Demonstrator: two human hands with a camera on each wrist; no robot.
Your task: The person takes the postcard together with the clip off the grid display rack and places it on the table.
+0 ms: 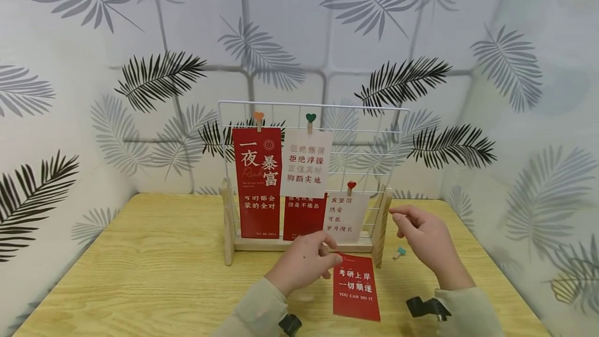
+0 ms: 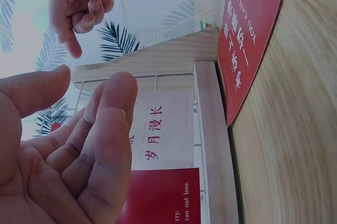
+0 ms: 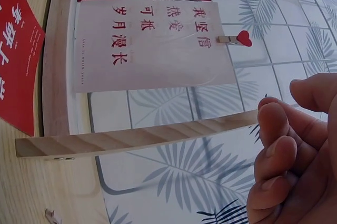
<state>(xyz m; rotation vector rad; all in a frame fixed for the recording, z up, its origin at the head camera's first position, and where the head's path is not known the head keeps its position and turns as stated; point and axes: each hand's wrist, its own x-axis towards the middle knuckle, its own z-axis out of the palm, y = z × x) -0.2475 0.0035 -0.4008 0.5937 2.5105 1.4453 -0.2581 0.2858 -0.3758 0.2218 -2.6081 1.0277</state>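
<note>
A white wire grid rack (image 1: 312, 105) on a wooden stand holds several red and white cards hung from small heart clips. The lowest white card (image 1: 345, 217) (image 3: 150, 45) hangs from a red heart clip (image 1: 351, 186) (image 3: 237, 38). In front of the stand a red card (image 1: 355, 287) (image 2: 247, 39) lies flat on the table. My left hand (image 1: 329, 256) (image 2: 89, 84) is at that card's top left corner, fingers relaxed and empty. Raised beside the rack's right post (image 1: 381, 222), my right hand (image 1: 398, 220) (image 3: 287, 108) has loosely curled fingers and holds nothing.
A small teal clip (image 1: 400, 253) lies on the wooden table (image 1: 140, 274) just right of the stand, below my right hand. Leaf-patterned walls close in the table at the back and on both sides. Both forearms are in pale sleeves.
</note>
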